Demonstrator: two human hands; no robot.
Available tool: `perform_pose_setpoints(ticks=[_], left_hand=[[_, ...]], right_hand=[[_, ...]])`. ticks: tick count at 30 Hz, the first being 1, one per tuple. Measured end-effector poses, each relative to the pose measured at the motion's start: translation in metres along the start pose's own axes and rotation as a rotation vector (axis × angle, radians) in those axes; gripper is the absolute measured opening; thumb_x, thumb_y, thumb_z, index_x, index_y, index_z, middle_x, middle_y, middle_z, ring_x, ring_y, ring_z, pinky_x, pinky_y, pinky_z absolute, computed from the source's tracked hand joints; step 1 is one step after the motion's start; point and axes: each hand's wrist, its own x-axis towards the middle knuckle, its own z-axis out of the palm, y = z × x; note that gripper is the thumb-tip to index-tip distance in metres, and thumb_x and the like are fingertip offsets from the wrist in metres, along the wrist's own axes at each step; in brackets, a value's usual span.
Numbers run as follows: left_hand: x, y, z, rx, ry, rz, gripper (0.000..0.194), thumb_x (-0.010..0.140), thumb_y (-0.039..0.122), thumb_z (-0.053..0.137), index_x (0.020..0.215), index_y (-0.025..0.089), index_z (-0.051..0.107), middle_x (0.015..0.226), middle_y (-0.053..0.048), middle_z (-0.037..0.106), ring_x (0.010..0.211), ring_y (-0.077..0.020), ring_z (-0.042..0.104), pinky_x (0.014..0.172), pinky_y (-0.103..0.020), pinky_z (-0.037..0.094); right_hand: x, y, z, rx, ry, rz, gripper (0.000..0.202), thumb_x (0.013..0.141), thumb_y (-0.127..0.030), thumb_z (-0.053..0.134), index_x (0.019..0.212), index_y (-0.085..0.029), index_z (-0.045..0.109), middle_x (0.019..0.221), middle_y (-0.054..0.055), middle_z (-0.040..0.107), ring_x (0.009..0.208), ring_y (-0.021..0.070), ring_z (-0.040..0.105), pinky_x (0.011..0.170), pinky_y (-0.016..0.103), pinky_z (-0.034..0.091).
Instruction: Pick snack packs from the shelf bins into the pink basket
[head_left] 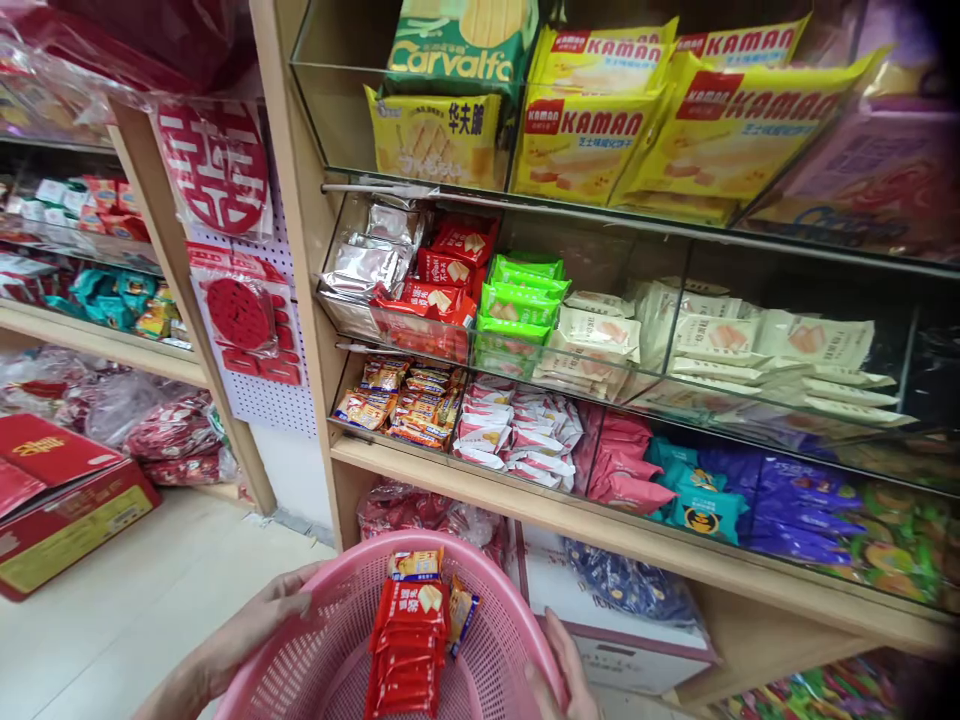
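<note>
A shop aisle with pale wooden shelving (600, 520) fills the view, its clear plastic bins holding rows of wrapped snacks, with large yellow wafer bags (592, 130) on the top tier. Low in the frame, a round pink plastic mesh basket (337, 640) is held in front of the shelves by both hands. The left hand (262, 615) curls loosely round the basket's left rim, fingers bent over the edge and pressing on it. The right hand (559, 660) grips the right rim, the thumb lying along the outside; how far its fingers close underneath cannot be told (they are hidden by the basket wall).

Inside the basket lies a stack of red snack packets (405, 640), fanned towards the near side, with a small orange-and-blue packet (463, 610) just beside it and a yellow-topped one (415, 563) at the far end. Matching red packets (442, 285) sit in a bin on the middle shelf.

The basket looks tilted towards the person, so the red stack could slide further or tip out if the loose left hold slackens. The open mesh could also catch a packet corner.
</note>
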Motion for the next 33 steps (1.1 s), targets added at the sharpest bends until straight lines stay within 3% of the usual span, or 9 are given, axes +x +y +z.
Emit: perform_pose_setpoints(ticks=[3,6,8,11,15,19,25,28,33], left_hand=[[-0.002,0.002,-0.003,0.286,0.038,0.071,0.046,0.071,0.019,0.055,0.116,0.018,0.060,0.109,-0.003,0.070,0.098,-0.0272,0.064,0.092,-0.039,0.047],[-0.003,0.005,-0.007,0.602,0.161,0.158,0.051,0.063,0.010,0.047,0.111,0.017,0.063,0.109,0.000,0.070,0.099,-0.0246,0.063,0.094,-0.034,0.045],[-0.007,0.008,-0.009,0.670,0.191,0.177,0.053,0.065,0.011,0.045,0.115,0.017,0.061,0.114,0.000,0.068,0.104,-0.0246,0.060,0.096,-0.034,0.043],[-0.014,0.009,-0.014,0.765,0.275,0.160,0.053,0.067,0.014,0.046,0.118,0.018,0.059,0.117,0.000,0.066,0.110,-0.0265,0.057,0.097,-0.033,0.042],[-0.015,0.009,-0.018,0.874,0.325,0.153,0.050,0.066,0.014,0.045,0.112,0.019,0.063,0.104,0.001,0.070,0.110,-0.0293,0.055,0.093,-0.034,0.043],[-0.007,0.008,-0.022,0.906,0.285,0.174,0.045,0.067,0.016,0.044,0.106,0.019,0.065,0.096,0.001,0.071,0.103,-0.0287,0.058,0.090,-0.034,0.045],[0.007,0.000,-0.032,0.922,0.335,0.181,0.046,0.068,0.023,0.049,0.111,0.020,0.065,0.111,0.000,0.069,0.106,-0.0318,0.057,0.090,-0.035,0.046],[0.009,0.000,-0.025,0.911,0.326,0.197,0.047,0.067,0.022,0.050,0.111,0.019,0.065,0.110,-0.002,0.069,0.107,-0.0309,0.057,0.094,-0.035,0.043],[0.006,0.011,-0.002,0.788,0.163,0.240,0.051,0.065,0.014,0.044,0.112,0.020,0.064,0.103,0.002,0.071,0.097,-0.0253,0.062,0.089,-0.030,0.046]], right_hand=[[0.009,-0.009,0.000,-0.154,-0.025,-0.145,0.049,0.081,-0.030,0.055,0.130,-0.027,0.048,0.141,0.005,0.045,0.132,0.0286,0.035,0.110,0.041,0.028],[0.022,-0.019,0.013,-0.613,-0.157,-0.500,0.054,0.077,-0.015,0.051,0.129,-0.029,0.048,0.145,0.007,0.039,0.134,0.0315,0.031,0.110,0.051,0.022],[0.033,-0.026,0.027,-0.915,-0.268,-0.741,0.058,0.074,-0.011,0.053,0.128,-0.030,0.048,0.146,0.009,0.038,0.133,0.0322,0.032,0.107,0.052,0.027],[0.048,-0.036,0.046,-1.059,-0.393,-0.969,0.050,0.077,-0.021,0.056,0.125,-0.029,0.049,0.143,0.009,0.042,0.129,0.0301,0.039,0.100,0.046,0.038],[0.062,-0.040,0.062,-1.107,-0.327,-1.161,0.030,0.087,-0.029,0.049,0.115,-0.026,0.055,0.134,0.007,0.053,0.121,0.0254,0.048,0.094,0.042,0.044],[0.068,-0.034,0.071,-1.110,-0.249,-1.244,0.020,0.089,-0.034,0.048,0.102,-0.025,0.061,0.126,0.005,0.059,0.117,0.0220,0.050,0.094,0.039,0.043],[0.072,-0.026,0.071,-1.172,-0.360,-1.201,0.024,0.092,-0.030,0.044,0.101,-0.019,0.064,0.125,0.007,0.061,0.119,0.0240,0.051,0.095,0.042,0.044],[0.070,-0.020,0.066,-1.171,-0.411,-1.192,0.029,0.094,-0.025,0.039,0.108,-0.016,0.062,0.123,0.006,0.062,0.120,0.0236,0.050,0.096,0.044,0.044],[0.070,-0.013,0.058,-1.125,-0.464,-1.178,0.031,0.093,-0.030,0.043,0.116,-0.019,0.060,0.119,0.007,0.064,0.119,0.0236,0.052,0.097,0.044,0.044]])
